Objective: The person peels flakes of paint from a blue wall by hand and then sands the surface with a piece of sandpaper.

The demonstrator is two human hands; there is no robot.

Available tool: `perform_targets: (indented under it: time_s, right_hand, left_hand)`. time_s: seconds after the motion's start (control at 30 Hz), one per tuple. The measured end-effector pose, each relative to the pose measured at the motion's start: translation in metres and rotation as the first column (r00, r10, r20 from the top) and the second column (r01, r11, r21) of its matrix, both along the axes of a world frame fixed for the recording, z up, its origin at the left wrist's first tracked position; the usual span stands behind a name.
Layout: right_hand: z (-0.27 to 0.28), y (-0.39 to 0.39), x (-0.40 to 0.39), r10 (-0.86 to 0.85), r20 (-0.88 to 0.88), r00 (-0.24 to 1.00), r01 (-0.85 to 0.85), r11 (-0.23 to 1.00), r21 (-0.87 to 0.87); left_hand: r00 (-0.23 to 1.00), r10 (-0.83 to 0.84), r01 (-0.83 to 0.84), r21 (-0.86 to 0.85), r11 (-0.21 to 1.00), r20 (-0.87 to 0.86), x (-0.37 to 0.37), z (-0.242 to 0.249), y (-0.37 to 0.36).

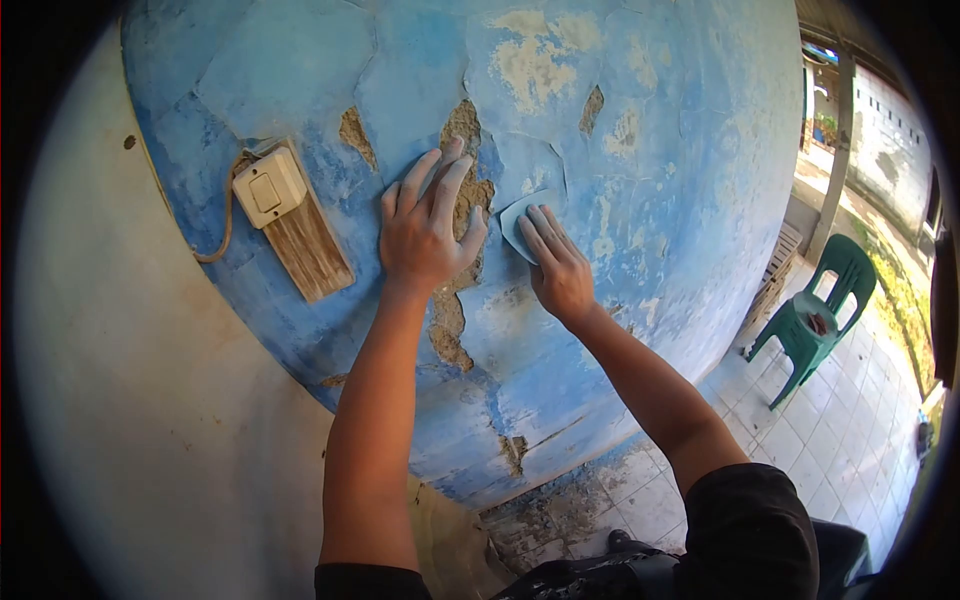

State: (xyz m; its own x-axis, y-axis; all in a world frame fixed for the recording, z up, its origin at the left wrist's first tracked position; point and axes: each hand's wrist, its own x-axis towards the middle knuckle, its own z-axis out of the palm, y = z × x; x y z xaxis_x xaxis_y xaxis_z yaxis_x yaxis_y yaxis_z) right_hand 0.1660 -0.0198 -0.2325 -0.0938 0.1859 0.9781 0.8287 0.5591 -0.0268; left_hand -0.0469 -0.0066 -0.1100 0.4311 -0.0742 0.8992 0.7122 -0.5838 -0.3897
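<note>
My left hand (430,225) lies flat against the blue wall (420,60), fingers spread and dusted pale, partly over a patch of bare, crumbled plaster (455,320). It holds nothing. To its right, my right hand (562,265) presses a pale blue sheet of sandpaper (515,222) to the wall, fingers together on top of it. The sheet's working side faces the wall and is hidden. Paint around both hands is cracked and flaking, with a large whitish worn area (535,60) higher up.
Left of my hands, a light switch (268,188) sits on a wooden board (308,250) with a cable beside it. A green plastic chair (815,320) holding small items stands on the tiled floor (800,430) at right. Debris (570,510) lies along the wall's foot.
</note>
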Motion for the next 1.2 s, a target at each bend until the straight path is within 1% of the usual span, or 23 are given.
perform_targets:
  time_s: [0.07, 0.13, 0.2, 0.33, 0.4, 0.47, 0.5, 0.57, 0.6, 0.63, 0.73, 0.77, 0.83, 0.87, 0.9, 0.97, 1.03, 1.1, 1.13, 1.17, 1.2]
  right_hand:
    - [0.002, 0.001, -0.004, 0.001, -0.013, 1.000, -0.001, 1.000, 0.000]
    - [0.004, 0.003, -0.006, 0.014, -0.028, 1.000, -0.014, 1.000, 0.000]
    - [0.014, 0.007, -0.008, 0.041, -0.055, 0.998, -0.040, 0.999, 0.005]
    - [0.037, 0.008, -0.006, 0.021, -0.072, 0.997, -0.022, 1.000, -0.015]
    - [0.044, 0.008, -0.010, 0.043, -0.144, 0.989, -0.049, 0.998, -0.036]
    - [0.038, 0.004, -0.016, 0.053, -0.169, 0.984, -0.062, 0.997, -0.051]
    - [0.032, 0.001, -0.020, 0.067, -0.181, 0.981, -0.079, 0.995, -0.064]
    - [0.006, 0.001, -0.025, 0.128, -0.164, 0.978, -0.146, 0.984, -0.106]
    - [-0.005, -0.003, -0.029, 0.135, -0.160, 0.978, -0.153, 0.982, -0.109]
    - [-0.013, -0.003, -0.029, 0.142, -0.148, 0.979, -0.159, 0.981, -0.109]
    - [-0.015, 0.001, -0.017, 0.155, -0.118, 0.981, -0.168, 0.979, -0.114]
    - [-0.012, 0.003, -0.013, 0.169, -0.119, 0.978, -0.182, 0.977, -0.115]
    - [0.005, 0.011, -0.003, 0.136, -0.135, 0.981, -0.140, 0.990, -0.017]
    - [0.014, 0.013, 0.001, 0.108, -0.164, 0.981, -0.106, 0.994, 0.021]
    - [0.021, 0.015, 0.001, 0.117, -0.166, 0.979, -0.113, 0.993, 0.031]
    - [0.029, 0.017, -0.001, 0.059, -0.283, 0.957, -0.032, 0.995, 0.099]
    - [0.017, 0.015, -0.009, 0.091, -0.266, 0.960, -0.071, 0.994, 0.082]
    - [-0.006, 0.016, -0.020, 0.116, -0.173, 0.978, -0.112, 0.993, 0.032]
    - [-0.013, 0.017, -0.017, 0.104, -0.140, 0.985, -0.102, 0.994, 0.024]
    - [-0.015, 0.023, -0.011, 0.096, -0.142, 0.985, -0.093, 0.995, 0.030]
    - [-0.008, 0.025, -0.005, 0.084, -0.190, 0.978, -0.072, 0.995, 0.068]
  left_hand:
    - [1.000, 0.011, -0.011, 0.039, 0.999, -0.003, -0.001, -0.002, 0.002]
    - [1.000, 0.007, -0.006, 0.034, 0.999, -0.012, 0.000, -0.005, 0.001]
    - [1.000, 0.009, -0.008, 0.050, 0.999, -0.026, 0.001, -0.003, 0.003]
    - [0.997, 0.068, -0.066, 0.062, 0.996, -0.036, 0.002, -0.005, 0.003]
    - [0.995, 0.087, -0.084, 0.060, 0.995, -0.052, 0.002, -0.009, 0.003]
    - [0.989, 0.144, -0.141, 0.086, 0.986, -0.038, 0.003, -0.008, 0.005]
    - [0.988, 0.146, -0.141, 0.087, 0.986, -0.046, 0.003, -0.006, 0.006]
    - [0.982, 0.158, -0.151, 0.067, 0.986, -0.100, 0.001, -0.007, 0.005]
    - [0.975, 0.181, -0.171, 0.081, 0.982, -0.132, 0.000, -0.007, 0.001]
    - [0.975, 0.183, -0.175, 0.071, 0.982, -0.128, -0.001, -0.009, 0.000]
    - [0.889, 0.163, -0.161, 0.040, 0.986, -0.428, -0.017, -0.016, -0.001]
    - [0.886, 0.175, -0.175, 0.039, 0.984, -0.430, -0.025, -0.018, -0.002]
    - [0.774, 0.201, -0.202, 0.068, 0.977, -0.601, -0.036, -0.012, -0.004]
    - [0.770, 0.215, -0.210, 0.080, 0.974, -0.601, -0.038, -0.008, -0.004]
    - [0.774, 0.242, -0.224, 0.103, 0.969, -0.586, -0.039, -0.005, -0.004]
    - [0.773, 0.276, -0.248, 0.128, 0.960, -0.571, -0.040, -0.006, -0.003]
    - [0.852, 0.344, -0.307, 0.156, 0.939, -0.395, -0.033, -0.012, 0.000]
    - [0.855, 0.350, -0.314, 0.155, 0.937, -0.382, -0.036, -0.015, 0.000]
    - [0.865, 0.349, -0.315, 0.151, 0.937, -0.361, -0.035, -0.016, 0.000]
    - [0.867, 0.343, -0.306, 0.158, 0.939, -0.361, -0.034, -0.016, 0.000]
    - [0.857, 0.342, -0.303, 0.160, 0.939, -0.385, -0.034, -0.016, -0.001]
